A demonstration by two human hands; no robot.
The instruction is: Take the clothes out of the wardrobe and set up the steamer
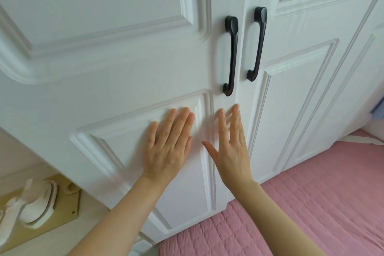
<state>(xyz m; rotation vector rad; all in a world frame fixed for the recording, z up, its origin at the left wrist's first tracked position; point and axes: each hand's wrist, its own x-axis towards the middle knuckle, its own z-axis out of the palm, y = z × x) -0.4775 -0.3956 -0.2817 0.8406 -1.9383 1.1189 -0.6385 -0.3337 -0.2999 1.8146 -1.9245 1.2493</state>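
Note:
A white panelled wardrobe fills the view, both doors closed. The left door [116,52] carries a dark handle [231,56]; the right door [301,81] has a matching handle [257,43]. My left hand [169,144] lies flat with straight fingers on the left door's lower panel. My right hand [231,147] is raised beside it, fingers straight, just below the left door's handle near the gap between the doors. A white handheld steamer [31,206] lies on a wooden surface at the lower left. No clothes are visible.
A pink quilted bed cover [311,203] runs along the foot of the wardrobe at the lower right. The wooden board [62,212] under the steamer sits to the left of the wardrobe. A blue item [379,110] shows at the right edge.

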